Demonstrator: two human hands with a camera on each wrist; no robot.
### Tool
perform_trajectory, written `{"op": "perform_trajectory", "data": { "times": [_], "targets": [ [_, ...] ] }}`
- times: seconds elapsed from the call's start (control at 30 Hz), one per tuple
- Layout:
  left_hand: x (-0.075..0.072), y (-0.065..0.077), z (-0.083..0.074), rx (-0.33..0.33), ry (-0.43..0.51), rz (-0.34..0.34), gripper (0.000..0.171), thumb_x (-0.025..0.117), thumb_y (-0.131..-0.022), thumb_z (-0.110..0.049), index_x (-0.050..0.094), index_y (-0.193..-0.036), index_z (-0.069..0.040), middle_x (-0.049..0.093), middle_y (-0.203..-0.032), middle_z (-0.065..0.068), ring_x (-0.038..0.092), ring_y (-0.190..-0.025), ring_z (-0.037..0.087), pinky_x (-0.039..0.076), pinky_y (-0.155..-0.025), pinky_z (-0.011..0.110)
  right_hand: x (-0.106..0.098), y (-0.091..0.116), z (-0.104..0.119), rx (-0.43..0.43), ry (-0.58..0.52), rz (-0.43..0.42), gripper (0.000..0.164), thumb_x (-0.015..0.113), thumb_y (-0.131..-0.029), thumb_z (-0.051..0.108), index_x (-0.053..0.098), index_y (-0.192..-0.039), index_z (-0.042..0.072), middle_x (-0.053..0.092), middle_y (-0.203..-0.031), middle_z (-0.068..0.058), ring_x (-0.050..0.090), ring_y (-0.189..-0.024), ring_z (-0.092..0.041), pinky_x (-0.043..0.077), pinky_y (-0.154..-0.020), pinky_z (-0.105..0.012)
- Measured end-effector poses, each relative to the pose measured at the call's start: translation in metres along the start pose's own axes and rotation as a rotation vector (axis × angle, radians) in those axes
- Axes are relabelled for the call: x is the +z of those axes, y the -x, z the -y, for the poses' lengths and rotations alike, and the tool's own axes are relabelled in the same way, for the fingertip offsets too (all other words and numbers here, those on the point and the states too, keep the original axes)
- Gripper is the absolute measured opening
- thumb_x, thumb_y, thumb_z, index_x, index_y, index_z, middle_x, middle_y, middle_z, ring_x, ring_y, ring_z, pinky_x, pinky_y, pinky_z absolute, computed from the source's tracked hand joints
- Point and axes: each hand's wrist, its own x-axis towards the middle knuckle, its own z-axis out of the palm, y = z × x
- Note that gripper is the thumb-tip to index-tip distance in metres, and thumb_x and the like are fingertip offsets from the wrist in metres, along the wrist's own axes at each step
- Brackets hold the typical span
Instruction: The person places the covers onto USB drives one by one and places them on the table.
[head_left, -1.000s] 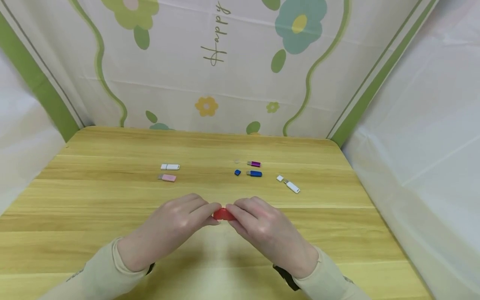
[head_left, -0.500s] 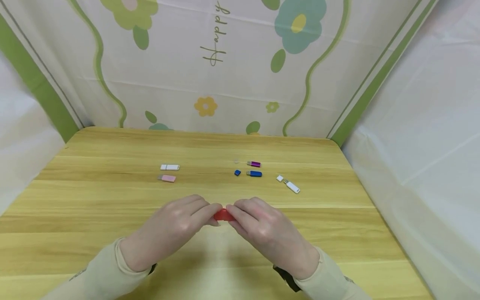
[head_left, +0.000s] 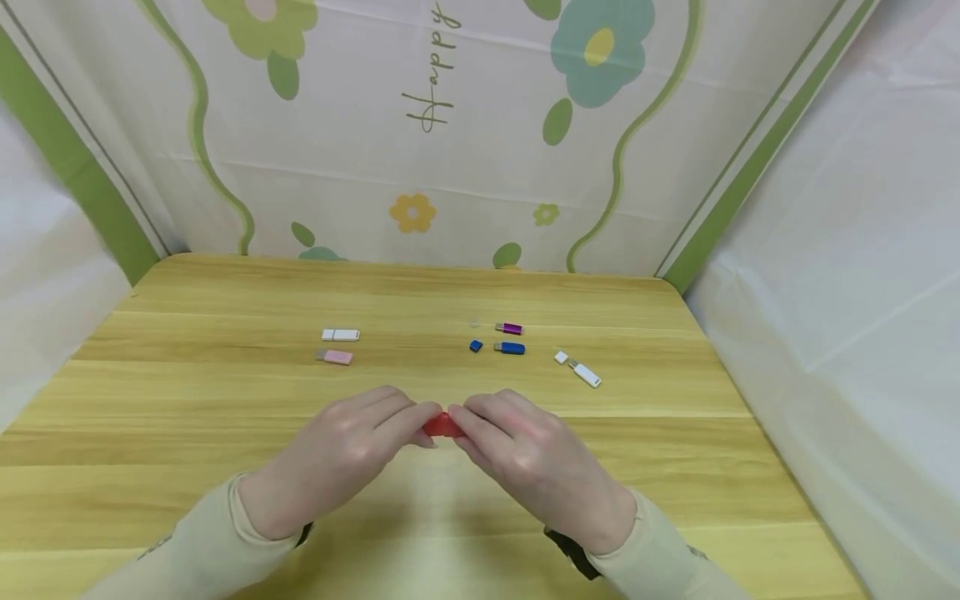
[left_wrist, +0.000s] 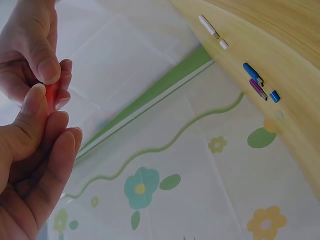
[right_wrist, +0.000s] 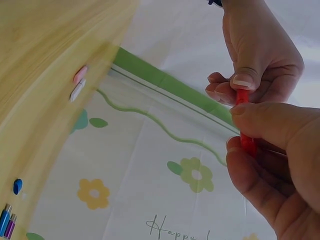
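A red USB stick [head_left: 444, 425] is held level between both hands, over the near middle of the table. My left hand [head_left: 341, 454] pinches its left end with thumb and fingers. Its other end is pinched by my right hand [head_left: 536, 458]. In the right wrist view the slim red body [right_wrist: 248, 145] shows between the thumbs and fingers. Fingers cover both ends, so the plug and any cap seam are hidden. Only a narrow red strip [left_wrist: 49, 97] shows in the left wrist view.
Beyond the hands lie a white USB stick [head_left: 341, 335] and a pink one [head_left: 337, 357] at left. Rightward are purple [head_left: 512, 329], blue [head_left: 512, 348] and white [head_left: 586, 374] sticks, plugs bare, with a blue cap [head_left: 476, 346] and white cap [head_left: 561, 357] nearby. A patterned curtain [head_left: 480, 167] stands behind the table.
Both hands have shifted very slightly left and away with the red USB stick, their grips unchanged. The sticks and caps on the table stay in place.
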Motion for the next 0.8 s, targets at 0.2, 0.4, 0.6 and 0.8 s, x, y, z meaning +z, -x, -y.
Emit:
{"op": "perform_trajectory", "data": {
  "times": [0.2, 0.4, 0.6, 0.8],
  "targets": [
    [-0.0024, -0.0023, 0.0002, -0.013, 0.013, -0.017, 0.026, 0.053, -0.103, -0.022, 0.067, -0.100, 0.000, 0.065, -0.080, -0.001, 0.062, -0.070, 0.010, 0.055, -0.069, 0.020, -0.0013, -0.0026, -0.0014, 0.004, -0.010, -0.015, 0.018, 0.070, -0.093, 0.011, 0.071, -0.106, -0.001, 0.065, -0.095, -0.004, 0.062, -0.079, -0.015, 0.054, -0.076, -0.018],
    [-0.0034, -0.0014, 0.0018, -0.028, 0.017, -0.032, 0.033, 0.051, -0.104, -0.028, 0.068, -0.101, 0.000, 0.067, -0.081, 0.000, 0.063, -0.070, 0.011, 0.056, -0.068, 0.022, -0.0017, -0.0036, -0.0025, 0.012, -0.014, -0.017, 0.018, 0.067, -0.095, 0.013, 0.071, -0.107, 0.000, 0.066, -0.096, -0.004, 0.063, -0.080, -0.015, 0.054, -0.077, -0.018],
    [-0.0030, 0.0002, 0.0041, -0.060, 0.035, -0.049, 0.038, 0.046, -0.104, -0.032, 0.069, -0.100, -0.003, 0.067, -0.083, 0.000, 0.064, -0.069, 0.011, 0.055, -0.066, 0.022, -0.0015, -0.0045, -0.0039, 0.023, -0.021, -0.017, 0.017, 0.065, -0.097, 0.013, 0.071, -0.106, 0.000, 0.066, -0.095, -0.004, 0.062, -0.078, -0.016, 0.054, -0.074, -0.018],
    [-0.0037, -0.0015, 0.0048, -0.096, 0.071, -0.071, 0.034, 0.048, -0.104, -0.033, 0.069, -0.097, -0.007, 0.067, -0.082, -0.004, 0.060, -0.066, 0.007, 0.052, -0.063, 0.018, -0.0033, -0.0060, -0.0048, 0.031, -0.019, -0.022, 0.017, 0.063, -0.098, 0.014, 0.071, -0.104, 0.001, 0.066, -0.095, -0.003, 0.062, -0.079, -0.015, 0.054, -0.074, -0.018]
  ]
}}
